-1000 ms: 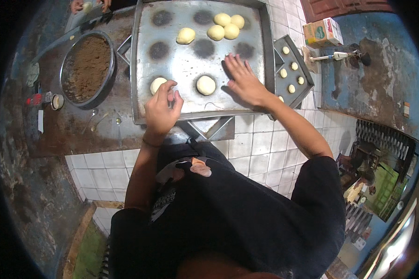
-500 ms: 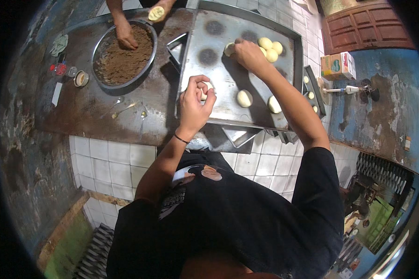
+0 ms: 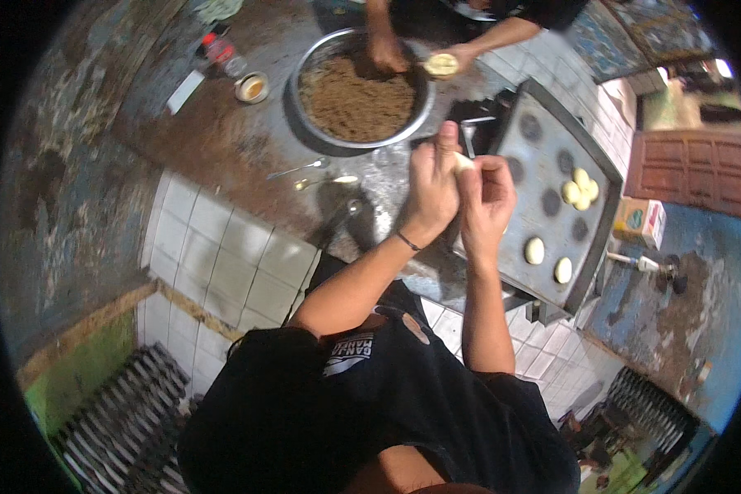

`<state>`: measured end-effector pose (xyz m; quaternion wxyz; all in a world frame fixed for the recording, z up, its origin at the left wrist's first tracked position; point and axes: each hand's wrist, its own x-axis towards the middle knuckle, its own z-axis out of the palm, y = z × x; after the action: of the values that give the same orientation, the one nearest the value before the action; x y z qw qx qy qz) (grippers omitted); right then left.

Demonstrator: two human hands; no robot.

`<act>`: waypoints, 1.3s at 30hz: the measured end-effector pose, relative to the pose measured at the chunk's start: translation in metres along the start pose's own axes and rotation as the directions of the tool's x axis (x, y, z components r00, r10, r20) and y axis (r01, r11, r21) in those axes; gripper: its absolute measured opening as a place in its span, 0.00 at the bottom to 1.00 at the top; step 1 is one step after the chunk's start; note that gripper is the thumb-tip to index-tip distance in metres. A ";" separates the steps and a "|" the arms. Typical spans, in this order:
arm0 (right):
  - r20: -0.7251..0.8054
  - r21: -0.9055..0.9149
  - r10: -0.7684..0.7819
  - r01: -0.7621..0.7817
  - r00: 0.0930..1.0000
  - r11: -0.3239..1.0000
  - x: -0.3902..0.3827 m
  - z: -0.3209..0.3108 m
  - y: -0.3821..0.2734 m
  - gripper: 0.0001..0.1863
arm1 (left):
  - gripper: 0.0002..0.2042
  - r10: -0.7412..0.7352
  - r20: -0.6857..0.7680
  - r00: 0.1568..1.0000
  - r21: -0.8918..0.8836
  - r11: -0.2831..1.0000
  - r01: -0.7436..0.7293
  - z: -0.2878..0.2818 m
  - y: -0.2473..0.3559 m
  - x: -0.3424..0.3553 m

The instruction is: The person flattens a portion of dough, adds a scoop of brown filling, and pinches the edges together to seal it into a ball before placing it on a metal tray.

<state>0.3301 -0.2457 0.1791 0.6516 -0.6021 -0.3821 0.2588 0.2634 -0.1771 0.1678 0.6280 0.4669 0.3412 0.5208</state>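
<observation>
The left hand (image 3: pixel 434 185) and right hand (image 3: pixel 487 202) have come away from the balls (image 3: pixel 534 251) on the tray (image 3: pixel 543 177) and met by its left edge. Both have their fingers curled in, holding a pale lump of dough (image 3: pixel 463 162) between them; most of it is hidden. I think they're shaping it. Next, it probably needs soft, even squeezing so it doesn't tear.

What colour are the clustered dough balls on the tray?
The dough balls are pale yellow, best seen in the head view.
</observation>
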 end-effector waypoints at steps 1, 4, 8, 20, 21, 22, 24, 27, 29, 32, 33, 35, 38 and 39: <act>-0.192 -0.020 -0.007 0.003 0.981 1.000 0.004 0.033 -0.006 0.11 | 0.32 -0.050 0.019 0.999 -0.002 0.999 0.050 -0.010 0.005 0.005; -0.018 0.144 0.214 -0.209 0.977 0.967 0.027 0.063 0.008 0.18 | 0.27 -0.352 0.137 0.926 -0.524 0.767 0.369 -0.071 0.000 0.021; 0.548 0.012 0.323 -0.393 0.772 0.919 0.046 0.096 -0.024 0.14 | 0.21 -0.227 0.073 0.971 -0.300 0.924 0.238 -0.158 -0.009 0.042; 0.778 -0.621 0.183 0.689 0.602 0.373 0.158 0.244 0.233 0.21 | 0.18 0.080 0.107 0.991 0.614 0.779 -0.130 -0.329 -0.004 0.041; 0.796 -0.606 0.218 0.740 0.565 0.292 0.160 0.251 0.264 0.19 | 0.20 0.086 0.048 0.995 0.669 0.737 -0.096 -0.336 0.007 0.041; 0.811 -0.579 0.254 0.788 0.527 0.211 0.164 0.259 0.281 0.19 | 0.21 0.097 -0.015 0.995 0.721 0.690 -0.057 -0.346 0.014 0.040; 0.824 -0.551 0.288 0.808 0.488 0.206 0.160 0.276 0.290 0.12 | 0.19 0.043 -0.178 0.983 0.740 0.665 0.105 -0.387 -0.014 0.019; 0.820 -0.539 0.338 0.822 0.461 0.185 0.156 0.281 0.301 0.11 | 0.16 -0.107 -0.286 0.952 0.523 0.815 0.248 -0.396 -0.003 0.018; 0.817 -0.530 0.359 0.832 0.451 0.161 0.160 0.283 0.302 0.12 | 0.16 -0.115 -0.293 0.949 0.474 0.845 0.249 -0.398 0.001 0.020; 0.769 -0.567 0.461 0.807 0.443 0.169 0.160 0.288 0.300 0.07 | 0.15 -0.250 -0.331 0.910 0.292 0.890 0.351 -0.404 -0.010 0.020; 0.776 -0.581 0.426 0.790 0.465 0.197 0.160 0.285 0.297 0.07 | 0.15 -0.353 -0.335 0.874 0.175 0.888 0.426 -0.404 -0.012 0.021; 0.790 -0.599 0.345 0.758 0.507 0.257 0.164 0.283 0.294 0.07 | 0.15 -0.384 -0.347 0.856 0.033 0.907 0.420 -0.398 -0.012 0.030; 0.727 -0.630 0.276 0.449 0.629 0.634 0.180 0.260 0.293 0.07 | 0.15 -0.376 -0.287 0.881 0.087 0.906 0.414 -0.388 -0.009 0.046; 0.675 -0.593 0.350 0.195 0.649 0.781 0.182 0.250 0.294 0.08 | 0.16 -0.367 -0.249 0.896 0.151 0.899 0.410 -0.385 -0.006 0.053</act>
<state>0.2684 0.0871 -0.0806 0.1837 -0.6332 -0.6520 0.3744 -0.0747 -0.0364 0.0381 0.6293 0.3905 0.5439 0.3945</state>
